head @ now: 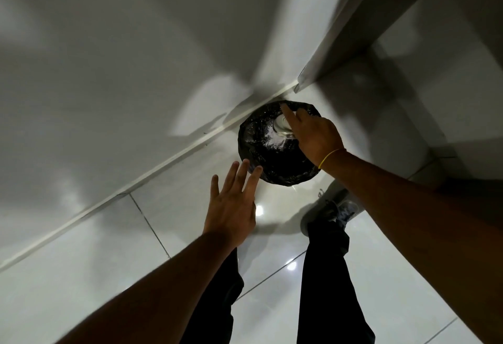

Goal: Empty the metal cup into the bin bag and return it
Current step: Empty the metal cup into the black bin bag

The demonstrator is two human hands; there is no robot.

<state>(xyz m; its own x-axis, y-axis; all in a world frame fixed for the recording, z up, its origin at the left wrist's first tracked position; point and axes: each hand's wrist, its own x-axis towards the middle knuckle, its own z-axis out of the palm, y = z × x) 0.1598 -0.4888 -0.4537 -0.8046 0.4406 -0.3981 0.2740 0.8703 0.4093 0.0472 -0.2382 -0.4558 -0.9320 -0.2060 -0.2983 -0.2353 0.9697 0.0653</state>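
A black bin bag (269,150) stands open on the white tiled floor against the wall. My right hand (313,137) is over the bag's far side, shut on the metal cup (283,127), which is tipped with its shiny rim toward the bag's inside. Most of the cup is hidden behind my fingers. My left hand (231,202) is open with fingers spread, its fingertips at the bag's near left edge. What is inside the cup cannot be seen.
A white wall with a skirting board (136,186) runs diagonally behind the bag. A door frame or wall corner (340,44) rises just beyond it. My legs in dark trousers and a grey shoe (334,210) stand on the glossy tiles.
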